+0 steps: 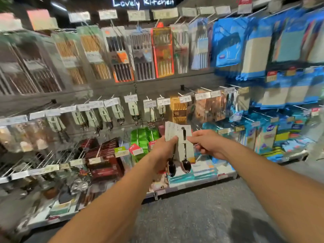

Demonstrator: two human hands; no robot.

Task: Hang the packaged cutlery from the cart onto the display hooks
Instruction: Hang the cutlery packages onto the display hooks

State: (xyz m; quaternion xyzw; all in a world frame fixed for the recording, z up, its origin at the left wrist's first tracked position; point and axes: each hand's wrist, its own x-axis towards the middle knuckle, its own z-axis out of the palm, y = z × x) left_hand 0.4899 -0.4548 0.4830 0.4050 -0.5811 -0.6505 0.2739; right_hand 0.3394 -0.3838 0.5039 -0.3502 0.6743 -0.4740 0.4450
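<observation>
- The display hooks (98,109) in the middle row already carry pale carded cutlery behind their price tags (149,103). The whole view is smeared with motion, so the hook tips are hard to pick out; a card offered up now could easily miss the tip or catch on a tag.
- The red boxes (103,156) and the long bare pegs jutting out beside them sit low on the left. An arm swung across carelessly could snag a peg.
- The left hand (162,151) has its fingers and thumb curled round a fanned bundle of spoon packs (182,142), held in the air in front of the lower shelving, well short of any hook. The packs overlap loosely and the spoon bowls hang below the fist. I judge the grip is low on the cards, so the weight of the bowls could let one slide out and drop to the floor (184,213).
- The right hand (206,142) pinches the edge of the front card, apparently to peel one pack away. Pulling sideways might drag a second card with it, or bend the cardboard near its hang hole.
- The blue packets (228,46) fill the right-hand bays, which hold a different line of goods. Hanging spoons there would misplace them.
- The cart is not in view, so I cannot tell how much stock is left.
</observation>
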